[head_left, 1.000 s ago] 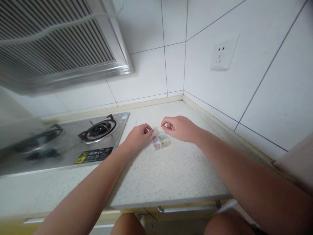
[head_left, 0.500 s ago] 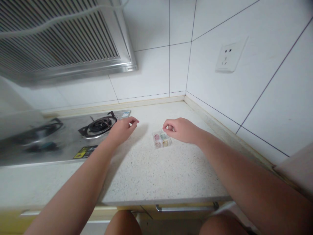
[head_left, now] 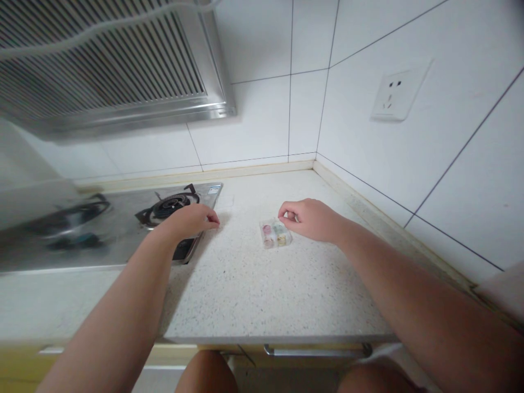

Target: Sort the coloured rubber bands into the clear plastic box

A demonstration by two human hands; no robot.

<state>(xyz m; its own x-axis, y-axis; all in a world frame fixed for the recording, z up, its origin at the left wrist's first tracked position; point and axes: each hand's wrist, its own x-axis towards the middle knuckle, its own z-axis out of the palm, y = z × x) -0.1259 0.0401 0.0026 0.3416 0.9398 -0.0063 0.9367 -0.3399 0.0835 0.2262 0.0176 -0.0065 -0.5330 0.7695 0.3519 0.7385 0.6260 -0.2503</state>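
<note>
On the speckled counter (head_left: 245, 284) lies a small clear plastic box (head_left: 275, 233) with several compartments, holding little pink, green and yellowish contents too small to name. My right hand (head_left: 307, 218) has thumb and forefinger curled together at the box's far right corner. My left hand (head_left: 192, 221) is at the right edge of the stove, apart from the box. Its fingertips are pinched together low over the counter, and whatever they may hold is too small to make out. A faint, clear flat piece (head_left: 227, 201) appears to lie on the counter beyond my left hand.
A steel gas stove (head_left: 118, 251) with black burners (head_left: 172, 204) fills the left of the counter. Above it hangs a range hood (head_left: 164, 71). White tiled walls meet behind the counter, with a power socket (head_left: 395, 94) at right. A drawer handle (head_left: 315, 352) juts below the front edge.
My left hand has moved left and nearer to me, away from the box, its fingers still pinched. My right hand stays at the box's corner. The view has shifted slightly.
</note>
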